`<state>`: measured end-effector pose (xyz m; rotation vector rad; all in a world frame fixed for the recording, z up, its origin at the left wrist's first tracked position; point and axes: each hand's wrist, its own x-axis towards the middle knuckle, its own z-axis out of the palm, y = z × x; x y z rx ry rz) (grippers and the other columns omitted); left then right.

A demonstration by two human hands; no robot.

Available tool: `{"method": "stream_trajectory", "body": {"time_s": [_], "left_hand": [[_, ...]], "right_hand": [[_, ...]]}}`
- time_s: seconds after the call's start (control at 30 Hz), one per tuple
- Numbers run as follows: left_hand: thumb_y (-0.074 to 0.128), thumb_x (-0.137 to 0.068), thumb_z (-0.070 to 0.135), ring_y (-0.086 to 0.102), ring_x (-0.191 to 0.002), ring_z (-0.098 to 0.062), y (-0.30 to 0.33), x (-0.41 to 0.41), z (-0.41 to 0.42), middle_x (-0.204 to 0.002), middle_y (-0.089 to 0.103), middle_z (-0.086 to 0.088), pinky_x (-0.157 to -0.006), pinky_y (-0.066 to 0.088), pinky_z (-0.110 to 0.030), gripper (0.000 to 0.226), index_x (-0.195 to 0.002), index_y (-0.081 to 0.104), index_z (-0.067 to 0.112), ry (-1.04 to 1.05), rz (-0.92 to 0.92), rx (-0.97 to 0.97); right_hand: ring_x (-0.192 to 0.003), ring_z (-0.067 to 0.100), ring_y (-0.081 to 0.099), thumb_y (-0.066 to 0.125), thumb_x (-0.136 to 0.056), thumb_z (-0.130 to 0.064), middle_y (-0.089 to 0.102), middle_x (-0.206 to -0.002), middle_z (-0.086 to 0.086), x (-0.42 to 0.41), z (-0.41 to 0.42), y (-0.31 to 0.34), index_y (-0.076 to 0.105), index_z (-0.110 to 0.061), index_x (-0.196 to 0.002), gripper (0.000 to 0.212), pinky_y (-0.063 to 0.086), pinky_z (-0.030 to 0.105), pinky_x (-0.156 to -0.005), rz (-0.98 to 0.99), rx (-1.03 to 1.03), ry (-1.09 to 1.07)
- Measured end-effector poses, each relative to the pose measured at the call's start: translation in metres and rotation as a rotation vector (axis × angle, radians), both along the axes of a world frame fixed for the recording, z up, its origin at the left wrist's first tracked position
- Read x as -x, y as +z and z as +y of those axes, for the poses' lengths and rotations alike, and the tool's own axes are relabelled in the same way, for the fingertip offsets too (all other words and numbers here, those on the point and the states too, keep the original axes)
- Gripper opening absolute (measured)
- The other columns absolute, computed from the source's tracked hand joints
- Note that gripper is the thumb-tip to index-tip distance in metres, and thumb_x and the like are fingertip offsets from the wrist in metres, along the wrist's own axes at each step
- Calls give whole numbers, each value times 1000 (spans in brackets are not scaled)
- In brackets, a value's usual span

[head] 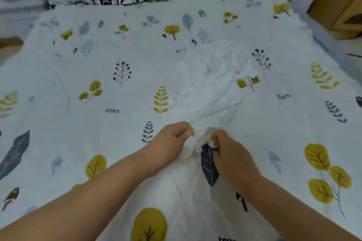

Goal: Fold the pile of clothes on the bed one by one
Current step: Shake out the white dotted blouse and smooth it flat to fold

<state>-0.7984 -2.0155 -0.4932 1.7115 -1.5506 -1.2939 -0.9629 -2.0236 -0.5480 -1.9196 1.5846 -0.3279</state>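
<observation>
Low center of the frame, left hand (172,139) and right hand (229,148) each pinch the near edge of a crumpled white garment (209,84), probably a shirt, trailing up-frame across the bed (78,123); thin, floppy stuff, so hold seams.

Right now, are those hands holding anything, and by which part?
Both hands pinch a crumpled white garment at its near, bunched end: the left hand and the right hand side by side. Which part of the garment that is cannot be told.

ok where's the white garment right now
In the head view the white garment lies crumpled right of centre on the printed bedspread, its near end gripped by the left hand and right hand.
</observation>
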Motion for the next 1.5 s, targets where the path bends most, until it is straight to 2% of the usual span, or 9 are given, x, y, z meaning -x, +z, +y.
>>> {"method": "stream_trajectory", "body": {"time_s": [0.17,0.33,0.43,0.63,0.8,0.97,1.17,1.3,1.5], "left_hand": [[46,-97,12,43,-48,-2,81,-5,49,-58,52,8,-47,32,-13,44,-59,60,28,-160,314,-272],[51,-84,23,43,-43,-4,164,-12,61,-53,50,7,-42,32,-14,26,-59,58,25,-129,351,-217],[45,-96,15,29,-41,-9,202,-28,63,-53,35,3,-41,27,-17,34,-64,56,23,0,98,-36],[71,-66,55,42,-55,-1,276,-59,92,-59,45,15,-54,29,-20,33,-88,54,38,19,-481,243],[63,-77,51,45,-80,-10,352,-55,114,-103,56,9,-56,28,-22,46,-115,48,30,141,-863,543],[54,-83,52,40,-118,-14,412,-29,148,-128,36,5,-88,34,-25,62,-135,32,27,197,-598,648],[52,-71,71,53,-110,3,467,1,198,-125,54,19,-90,47,-17,69,-128,41,35,-61,119,379],[59,-89,31,68,-95,-9,488,7,214,-103,72,7,-75,52,-19,21,-108,65,23,-79,240,347],[38,-95,19,65,-84,-28,535,-17,232,-92,70,-12,-76,51,-38,29,-93,67,13,284,224,518]], "right_hand": [[-121,18,39,58,-84,-31,29,-134,-2,-3,31,36,13,-28,-145,76,39,30,-96,58,40,-15],[-108,18,49,43,-91,-27,49,-107,-8,-15,49,80,48,-30,-84,10,36,26,-78,147,39,140],[-82,17,50,40,-93,-20,40,-74,-12,-9,58,119,28,-31,-66,32,34,28,-68,136,-1,162],[-65,12,50,48,-84,-5,58,-66,-5,5,68,251,52,-20,-62,27,35,25,-57,-253,-20,-68],[-83,21,69,59,-85,-4,70,-93,0,11,82,396,64,-24,-100,26,57,35,-68,-808,-146,-247],[-57,21,70,52,-88,4,73,-70,10,4,109,517,65,-8,-97,20,56,31,-47,-1223,-277,-366],[-31,7,44,39,-88,8,47,-42,-3,1,153,604,49,-9,-68,28,35,11,-34,-1569,-398,-292],[-36,10,52,44,-86,9,54,-47,2,-2,179,629,56,-5,-71,24,47,16,-42,-1431,-320,-198],[-77,23,64,56,-92,-21,67,-86,8,25,194,638,59,-15,-81,13,56,36,-69,-887,-12,-317]]}}
